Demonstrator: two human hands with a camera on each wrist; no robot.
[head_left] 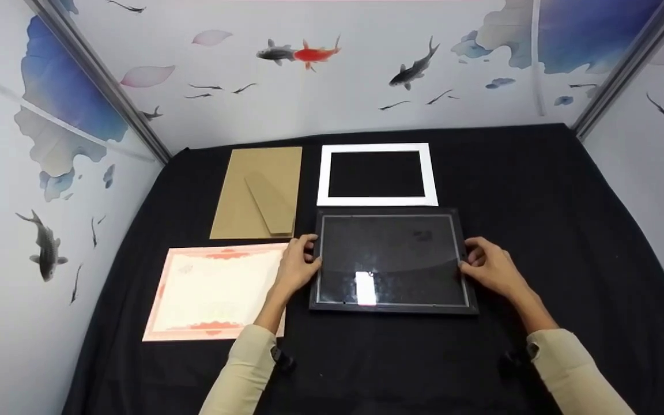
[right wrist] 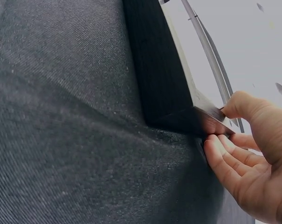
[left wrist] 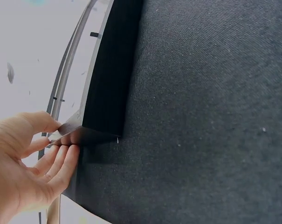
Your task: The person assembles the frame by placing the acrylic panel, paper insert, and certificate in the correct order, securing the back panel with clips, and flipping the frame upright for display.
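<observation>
A black picture frame point(head_left: 392, 242) lies on the dark cloth, its glass or clear sheet reflecting a bright patch. My left hand point(head_left: 296, 268) grips its left side, thumb at the top edge and fingers against the outer side. On the opposite side, my right hand point(head_left: 496, 272) holds the frame the same way. Both wrist views show the frame's deep black side wall, near the left hand point(left wrist: 36, 163) and the right hand point(right wrist: 257, 158). Partly under my left forearm is a certificate sheet point(head_left: 217, 291) with a pink-red border.
Behind the frame lies a white mat point(head_left: 375, 201) with a rectangular opening. A brown backing board point(head_left: 234, 196) with a stand flap sits at the back left. Black cloth point(head_left: 551, 219) covers the table. Printed panels point(head_left: 355, 109) with metal corner posts enclose the back and sides.
</observation>
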